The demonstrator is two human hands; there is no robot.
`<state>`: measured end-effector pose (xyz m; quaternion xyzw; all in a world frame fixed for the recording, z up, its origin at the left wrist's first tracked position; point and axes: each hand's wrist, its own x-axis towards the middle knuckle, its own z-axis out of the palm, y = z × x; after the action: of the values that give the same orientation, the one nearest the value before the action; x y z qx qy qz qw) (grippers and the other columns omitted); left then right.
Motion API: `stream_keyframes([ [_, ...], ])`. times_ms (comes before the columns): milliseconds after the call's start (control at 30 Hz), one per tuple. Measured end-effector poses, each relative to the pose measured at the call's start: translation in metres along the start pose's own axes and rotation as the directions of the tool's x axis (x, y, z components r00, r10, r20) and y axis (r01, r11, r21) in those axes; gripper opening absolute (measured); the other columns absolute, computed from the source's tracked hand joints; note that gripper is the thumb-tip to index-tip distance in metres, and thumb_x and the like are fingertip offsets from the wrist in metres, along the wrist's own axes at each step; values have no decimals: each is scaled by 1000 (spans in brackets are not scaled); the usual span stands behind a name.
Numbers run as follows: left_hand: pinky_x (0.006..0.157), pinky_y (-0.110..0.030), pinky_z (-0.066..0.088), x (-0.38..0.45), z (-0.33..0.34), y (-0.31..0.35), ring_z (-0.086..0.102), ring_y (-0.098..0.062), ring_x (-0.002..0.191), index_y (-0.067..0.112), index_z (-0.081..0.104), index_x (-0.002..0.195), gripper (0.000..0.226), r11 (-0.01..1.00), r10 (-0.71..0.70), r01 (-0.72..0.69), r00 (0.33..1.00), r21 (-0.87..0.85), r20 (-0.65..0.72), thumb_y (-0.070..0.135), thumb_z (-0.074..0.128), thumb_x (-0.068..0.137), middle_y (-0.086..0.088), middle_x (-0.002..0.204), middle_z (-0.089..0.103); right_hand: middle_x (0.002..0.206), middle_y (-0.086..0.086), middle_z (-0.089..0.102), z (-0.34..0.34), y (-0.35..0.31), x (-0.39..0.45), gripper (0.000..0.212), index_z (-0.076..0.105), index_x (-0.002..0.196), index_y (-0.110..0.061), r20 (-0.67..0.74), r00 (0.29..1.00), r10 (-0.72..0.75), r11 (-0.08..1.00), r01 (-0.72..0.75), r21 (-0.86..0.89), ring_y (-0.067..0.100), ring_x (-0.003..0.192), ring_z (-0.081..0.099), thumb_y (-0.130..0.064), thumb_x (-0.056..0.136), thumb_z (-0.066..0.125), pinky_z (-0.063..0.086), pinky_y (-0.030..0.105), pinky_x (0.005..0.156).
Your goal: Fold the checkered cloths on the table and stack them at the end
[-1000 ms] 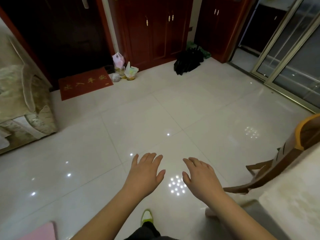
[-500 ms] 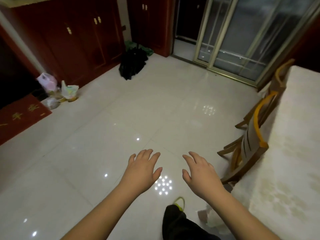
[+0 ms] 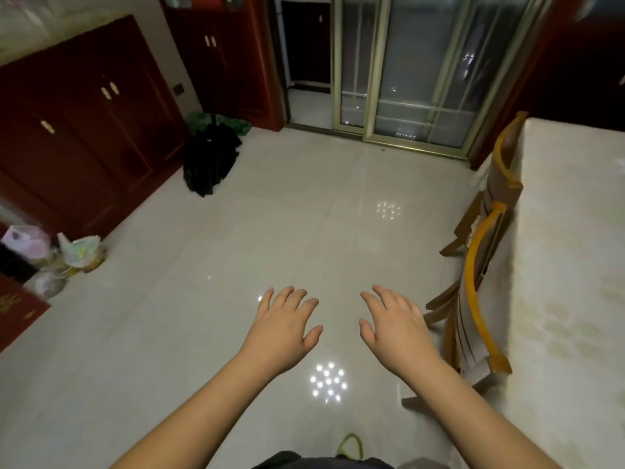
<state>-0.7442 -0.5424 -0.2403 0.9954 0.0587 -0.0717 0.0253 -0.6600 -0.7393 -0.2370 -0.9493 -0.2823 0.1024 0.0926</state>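
Two hands hover palm-down over the glossy tiled floor (image 3: 203, 333), side by side and apart: the left hand (image 3: 284, 328) and the right hand (image 3: 397, 328), each with fingers spread and relaxed, holding nothing and touching nothing. Off to the right runs the table (image 3: 575, 282), its long axis stretching away toward the glass sliding doors (image 3: 406, 69), draped in a pale patterned covering. I can pick out no checkered cloth on the part of it that shows, though its far end is dim. Two wooden chairs (image 3: 480, 299) stand tucked against its near edge, one behind the other. Along the left wall, dark red cabinets (image 3: 84, 137), one black bag (image 3: 211, 160), and what looks like three small plastic bags (image 3: 79, 253).
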Motion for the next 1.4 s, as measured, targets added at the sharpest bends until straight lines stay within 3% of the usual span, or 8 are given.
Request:
stream_keyframes([
  [167,110,-51,32,75,-7,7,52,-25,127,23,59,128,62,996,86,-86,996,-11,-31,56,27,86,-1,130,60,157,0,27,-12,27,42,53,28,151,-24,23,998,52,998,-53,41,18,143,26,-42,101,35,15,36,118],
  [267,108,-47,36,117,-7,5,55,-23,123,23,60,126,59,990,136,-137,990,-34,-36,55,30,87,-2,128,62,158,-1,24,-19,37,71,54,25,152,-25,40,996,81,995,-83,47,17,144,22,-42,101,32,12,36,119],
  [567,95,-43,49,266,-8,-46,61,-27,114,20,65,119,56,965,223,-237,966,-108,-134,52,35,85,-6,123,64,157,-1,28,-43,50,212,56,22,153,-25,35,984,173,985,-173,2,17,143,27,-41,101,34,17,34,117],
  [767,80,-31,53,348,-31,-72,67,-15,91,25,69,108,45,945,269,-306,929,-118,-256,48,40,82,6,104,68,155,-3,33,-71,53,299,54,24,152,-26,12,974,228,973,-227,-39,16,141,31,-42,101,33,21,33,116],
  [933,80,-32,52,411,-37,-78,66,-15,91,25,68,109,45,942,279,-319,917,-103,-284,48,40,83,8,103,68,155,-3,32,-81,66,350,54,24,152,-25,22,964,263,964,-262,-40,16,141,29,-42,101,32,20,34,116],
  [1133,82,-35,52,498,-45,-64,65,-16,94,24,68,110,46,932,325,-355,909,-79,-260,49,40,84,6,104,68,155,-2,33,-91,112,409,54,25,152,-25,12,956,292,956,-292,-9,16,142,29,-43,101,32,18,35,117],
  [1400,80,-34,53,633,-58,-7,66,-15,92,25,68,109,46,931,355,-365,919,-25,-170,51,40,83,7,103,68,153,-2,36,-114,220,500,53,29,151,-24,-19,940,342,938,-340,63,17,141,31,-43,101,31,20,37,117],
])
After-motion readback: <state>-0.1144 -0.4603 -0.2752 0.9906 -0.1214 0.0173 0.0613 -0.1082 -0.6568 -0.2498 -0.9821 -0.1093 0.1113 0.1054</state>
